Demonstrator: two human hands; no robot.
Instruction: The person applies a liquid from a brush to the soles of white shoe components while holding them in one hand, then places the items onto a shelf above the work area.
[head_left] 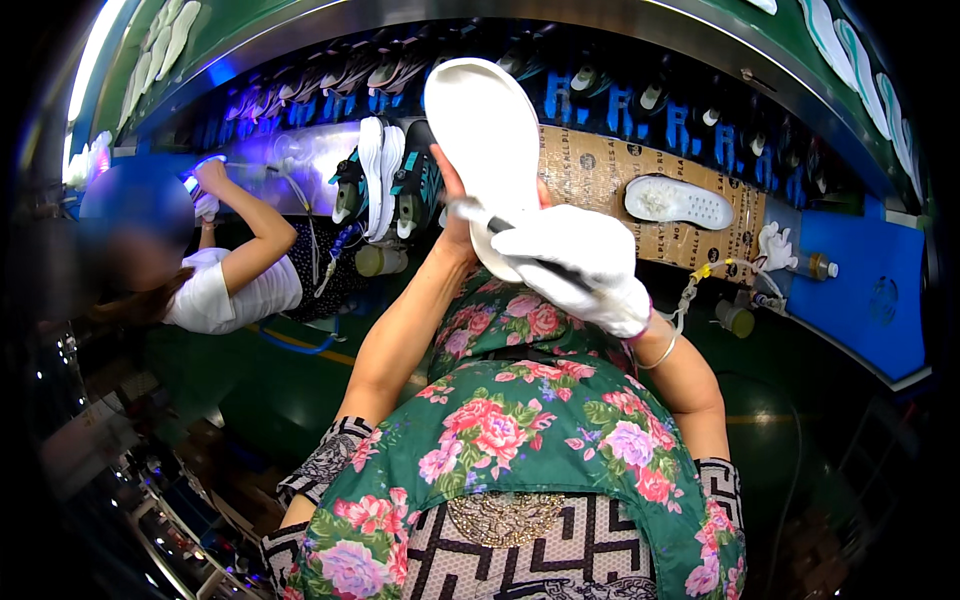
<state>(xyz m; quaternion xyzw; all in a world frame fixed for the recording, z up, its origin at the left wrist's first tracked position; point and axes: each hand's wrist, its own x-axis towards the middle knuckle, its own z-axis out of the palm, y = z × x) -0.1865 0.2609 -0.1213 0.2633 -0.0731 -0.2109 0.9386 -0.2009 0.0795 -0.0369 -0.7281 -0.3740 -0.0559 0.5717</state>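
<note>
Left hand (pixel 457 232), bare, grips a white shoe sole (pixel 485 130) at the upper centre of the frame; the right hand (pixel 580 255), white-gloved, clasps a slim dark-handled tool (pixel 497 224), blurred, probably a brush, over its lower part. Work on this sole seems under way; how much of its surface is finished cannot be told. Farther off, 1 dark-edged white sole (pixel 672 202) lies on cardboard (pixel 590 160) at centre right, whether treated or waiting is unclear. Beyond, shoes (pixel 395 75) line the top.
</note>
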